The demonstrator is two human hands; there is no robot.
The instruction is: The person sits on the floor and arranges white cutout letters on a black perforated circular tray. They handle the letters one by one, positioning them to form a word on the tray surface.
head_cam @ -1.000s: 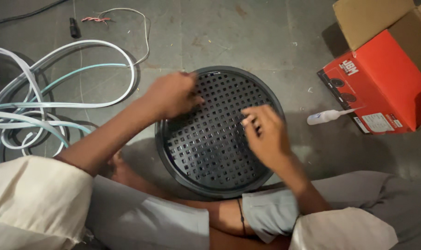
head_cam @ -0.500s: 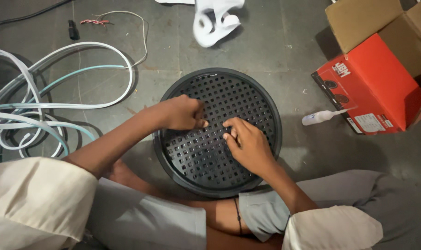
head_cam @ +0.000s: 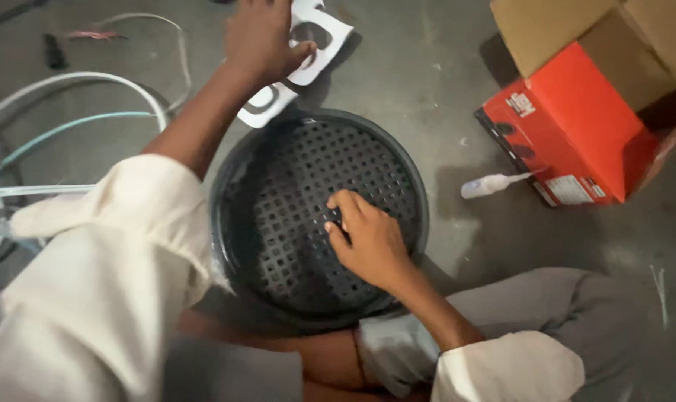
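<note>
A round black perforated grille lies flat on the concrete floor in front of my legs. My right hand rests on it, fingertips pressed on the mesh near its middle. My left hand is stretched out past the grille's far rim and grips a white flat plastic piece with cut-out openings.
A red box and an open brown carton stand at the right. A small white bottle with a thin nozzle lies beside the red box. White and pale green cables coil at the left.
My left hand left the grille, reached forward and took hold of the white plastic piece. My right hand slid a little toward the grille's middle. The camera moved in closer.
</note>
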